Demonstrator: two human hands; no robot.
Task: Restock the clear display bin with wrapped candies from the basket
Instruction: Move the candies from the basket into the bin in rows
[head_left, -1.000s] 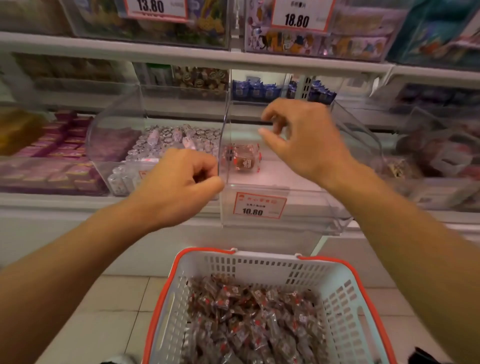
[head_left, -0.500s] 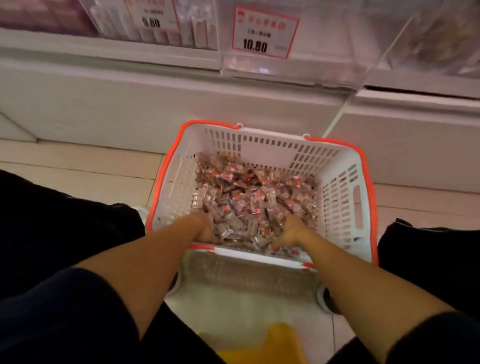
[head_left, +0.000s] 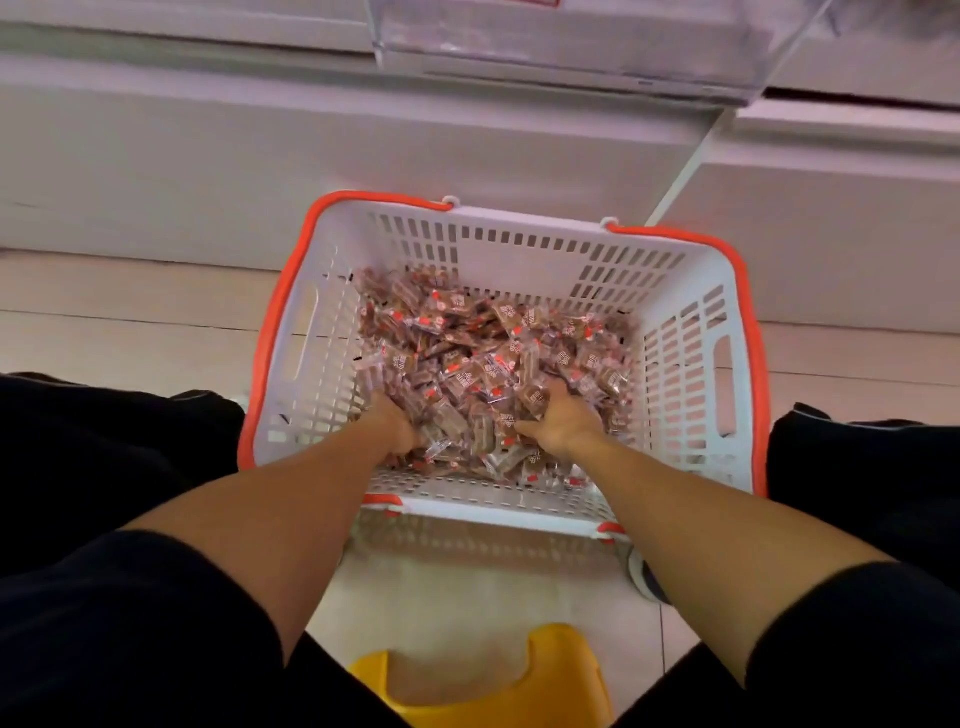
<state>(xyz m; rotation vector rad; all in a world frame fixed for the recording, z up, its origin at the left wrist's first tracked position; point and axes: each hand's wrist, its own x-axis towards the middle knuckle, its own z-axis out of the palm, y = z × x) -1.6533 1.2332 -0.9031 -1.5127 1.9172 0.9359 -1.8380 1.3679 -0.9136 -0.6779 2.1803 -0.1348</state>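
Hands both deep in the wrapped candies (head_left: 467, 343) inside the white basket (head_left: 519, 249) on the floor: left hand (head_left: 400, 428) and right hand (head_left: 563, 421), fingers buried, grip unclear; clear display bin (head_left: 571, 47) overhead

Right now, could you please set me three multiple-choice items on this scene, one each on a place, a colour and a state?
1. Where are both hands?
A. In the basket, among the wrapped candies
B. On the yellow stool
C. Inside the clear display bin

2. What colour is the basket's rim?
A. Blue
B. Orange-red
C. Black

3. How full is the basket?
A. Empty
B. Holding one candy
C. Floor covered by a heap of candies

Answers:
1 A: the left hand and right hand are dug into the heap.
2 B: an orange-red band edges the white walls.
3 C: candies cover the basket floor.
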